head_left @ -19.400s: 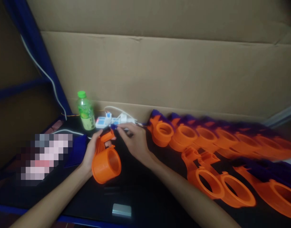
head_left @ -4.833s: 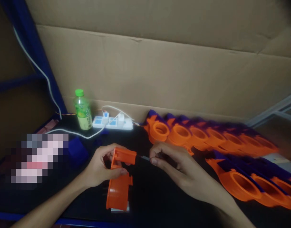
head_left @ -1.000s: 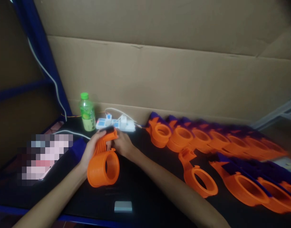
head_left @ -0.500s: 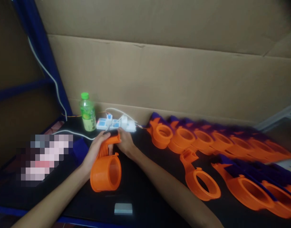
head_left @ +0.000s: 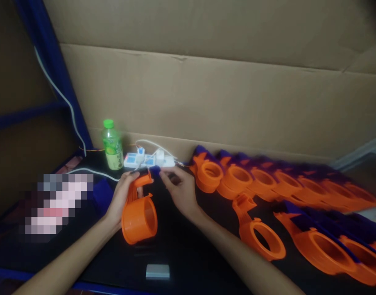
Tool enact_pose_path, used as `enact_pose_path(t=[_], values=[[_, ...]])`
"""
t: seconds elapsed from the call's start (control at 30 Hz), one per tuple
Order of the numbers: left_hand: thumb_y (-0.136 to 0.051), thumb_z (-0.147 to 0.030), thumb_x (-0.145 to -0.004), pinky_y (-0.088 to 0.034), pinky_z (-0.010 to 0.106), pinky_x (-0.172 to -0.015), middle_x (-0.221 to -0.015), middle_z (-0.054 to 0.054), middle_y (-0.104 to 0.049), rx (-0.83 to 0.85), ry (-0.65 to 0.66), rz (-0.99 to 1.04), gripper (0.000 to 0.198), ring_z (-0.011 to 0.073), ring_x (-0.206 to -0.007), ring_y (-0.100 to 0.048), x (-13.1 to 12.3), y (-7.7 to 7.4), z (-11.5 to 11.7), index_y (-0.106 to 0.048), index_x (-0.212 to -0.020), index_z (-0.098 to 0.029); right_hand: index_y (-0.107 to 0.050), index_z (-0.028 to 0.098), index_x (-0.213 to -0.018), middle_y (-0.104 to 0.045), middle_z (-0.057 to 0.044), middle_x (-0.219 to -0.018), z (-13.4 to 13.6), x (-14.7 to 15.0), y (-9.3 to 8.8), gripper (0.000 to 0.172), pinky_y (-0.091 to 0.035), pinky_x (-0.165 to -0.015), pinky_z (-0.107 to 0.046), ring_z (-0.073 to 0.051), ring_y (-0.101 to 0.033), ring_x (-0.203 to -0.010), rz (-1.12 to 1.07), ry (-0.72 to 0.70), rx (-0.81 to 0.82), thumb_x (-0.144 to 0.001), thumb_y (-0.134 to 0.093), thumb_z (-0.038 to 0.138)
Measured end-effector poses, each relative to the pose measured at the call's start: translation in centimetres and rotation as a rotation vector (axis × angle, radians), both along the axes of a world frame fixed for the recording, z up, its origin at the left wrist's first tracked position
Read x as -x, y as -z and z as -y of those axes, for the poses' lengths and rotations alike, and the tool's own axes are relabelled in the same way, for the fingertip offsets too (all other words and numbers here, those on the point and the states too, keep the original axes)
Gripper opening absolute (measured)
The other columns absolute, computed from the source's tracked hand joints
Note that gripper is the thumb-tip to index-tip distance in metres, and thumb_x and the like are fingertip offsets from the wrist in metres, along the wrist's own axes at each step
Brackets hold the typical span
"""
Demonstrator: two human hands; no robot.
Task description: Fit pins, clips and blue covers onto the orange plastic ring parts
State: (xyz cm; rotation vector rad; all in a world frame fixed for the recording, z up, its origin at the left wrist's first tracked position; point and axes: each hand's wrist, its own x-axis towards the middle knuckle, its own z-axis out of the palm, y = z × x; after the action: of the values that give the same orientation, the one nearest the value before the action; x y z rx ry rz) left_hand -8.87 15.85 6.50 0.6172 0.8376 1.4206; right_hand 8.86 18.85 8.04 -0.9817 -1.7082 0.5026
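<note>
My left hand (head_left: pixel 120 194) is closed around the handle of an orange plastic tape dispenser (head_left: pixel 137 223), whose wide ring hangs below the fingers. A black piece (head_left: pixel 140 171) lies along its upper end. My right hand (head_left: pixel 183 192) is just to the right, thumb and forefinger pinched at the edge of a small dark blue piece (head_left: pixel 155 169). That piece is at the dispenser's top; whether it is joined to it I cannot tell. Another orange dispenser (head_left: pixel 263 241) without blue on it lies on the black table to the right.
Rows of orange dispensers with dark blue parts (head_left: pixel 237 176) stretch along the right. Behind my hands are a white power strip (head_left: pixel 168 161) and a green-capped bottle (head_left: pixel 113 147). A small grey block (head_left: pixel 157 271) lies near the front edge. Cardboard (head_left: pixel 206 98) stands behind.
My right hand has drawn back to the right from the dispenser's top, and the small blue piece now shows at its fingertips. The held dispenser has turned and shifted slightly.
</note>
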Motion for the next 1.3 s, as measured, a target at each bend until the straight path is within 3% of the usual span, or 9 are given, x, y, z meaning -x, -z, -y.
enact_pose_path(t=[0.33, 0.67, 0.8, 1.0, 1.3], values=[[-0.076, -0.036, -0.076, -0.047, 0.023, -0.048, -0.056, -0.005, -0.059, 0.016, 0.018, -0.038, 0.027, 0.0115, -0.045, -0.055, -0.4, 0.1, 0.2, -0.056, -0.085, -0.02, -0.073, 0.019, -0.1, -0.071, -0.004, -0.092, 2.1, 0.6, -0.4, 0.014, -0.053, -0.062, -0.023, -0.011, -0.062, -0.072, 0.083, -0.035, -0.186, -0.091, -0.065, 0.024], [-0.076, -0.037, -0.076, -0.047, 0.022, -0.048, -0.056, -0.005, -0.056, 0.035, 0.005, -0.02, 0.028, 0.0113, -0.047, -0.055, -0.6, -0.7, 0.7, -0.054, -0.081, -0.02, -0.073, 0.019, -0.099, -0.069, -0.004, -0.086, 2.2, 0.9, -0.5, 0.013, -0.054, -0.063, -0.024, -0.012, -0.063, -0.072, 0.097, -0.062, -0.199, -0.092, -0.063, 0.026], [-0.075, -0.035, -0.077, -0.046, 0.021, -0.048, -0.062, -0.006, -0.058, 0.029, -0.011, -0.005, 0.028, 0.0102, -0.048, -0.054, -1.0, -0.9, 1.0, -0.054, -0.09, -0.021, -0.072, 0.018, -0.1, -0.069, -0.005, -0.085, 2.3, 0.7, -0.4, 0.012, -0.055, -0.065, -0.025, -0.012, -0.063, -0.072, 0.142, -0.069, -0.268, -0.093, -0.062, 0.022], [-0.071, -0.039, -0.08, -0.043, 0.021, -0.049, -0.053, -0.007, -0.053, -0.015, 0.048, -0.008, 0.033, 0.0122, -0.046, -0.052, -1.3, -0.5, 1.3, -0.055, -0.104, -0.024, -0.07, 0.02, -0.104, -0.07, -0.006, -0.089, 1.9, 0.2, 0.0, 0.015, -0.057, -0.073, -0.028, -0.015, -0.067, -0.085, 0.152, -0.122, -0.369, -0.092, -0.062, 0.015], [-0.069, -0.041, -0.084, -0.043, 0.021, -0.05, -0.051, -0.008, -0.052, -0.055, 0.081, -0.044, 0.031, 0.0116, -0.044, -0.048, -1.7, -0.3, 1.7, -0.05, -0.105, -0.028, -0.07, 0.021, -0.105, -0.07, -0.006, -0.092, 1.9, -0.1, 0.8, 0.02, -0.059, -0.074, -0.031, -0.016, -0.067, -0.085, 0.182, -0.125, -0.476, -0.09, -0.062, 0.009]])
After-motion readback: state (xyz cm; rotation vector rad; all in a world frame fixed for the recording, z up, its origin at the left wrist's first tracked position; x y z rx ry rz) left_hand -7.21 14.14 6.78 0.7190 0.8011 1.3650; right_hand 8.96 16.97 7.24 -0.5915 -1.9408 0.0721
